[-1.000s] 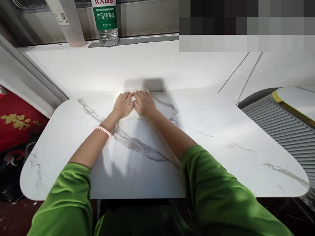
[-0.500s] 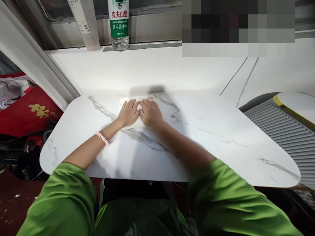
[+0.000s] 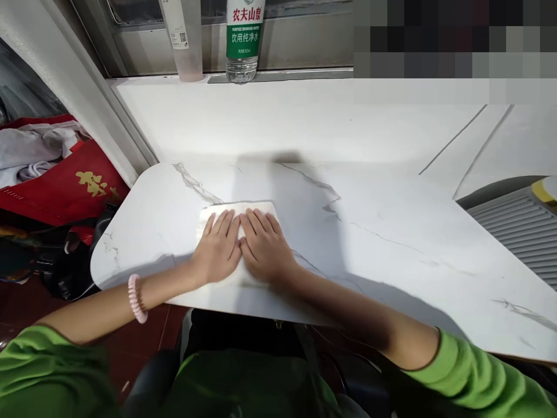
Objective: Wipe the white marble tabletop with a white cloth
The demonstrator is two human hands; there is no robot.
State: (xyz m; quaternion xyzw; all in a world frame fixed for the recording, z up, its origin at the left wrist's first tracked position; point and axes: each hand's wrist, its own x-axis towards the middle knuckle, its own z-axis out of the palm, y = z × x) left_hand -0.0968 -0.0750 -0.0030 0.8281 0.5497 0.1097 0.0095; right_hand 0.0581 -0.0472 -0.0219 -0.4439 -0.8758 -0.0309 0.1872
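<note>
A white cloth or paper towel (image 3: 259,206) lies flat on the marble-patterned white table (image 3: 391,226), near its front edge. My left hand (image 3: 217,247) presses palm down on its left part, fingers stretched forward. Flat on the right part rests my right hand (image 3: 266,244), its fingers also straight. The thumbs meet in the middle. Both hands cover much of the cloth, and its far edge shows beyond the fingertips. A pink coil band (image 3: 137,298) circles my left wrist.
On the ledge behind the table stand a water bottle (image 3: 242,43) and a frosted, labelled container (image 3: 185,46). A red bag (image 3: 82,180) holding cloth items sits at the left. To the right is a ribbed grey object (image 3: 517,232). A white wall (image 3: 304,122) borders the table's far side.
Both hands have drawn the cloth back from the table's far side toward the front edge, elbows spreading outward. The camera view has shifted slightly left.
</note>
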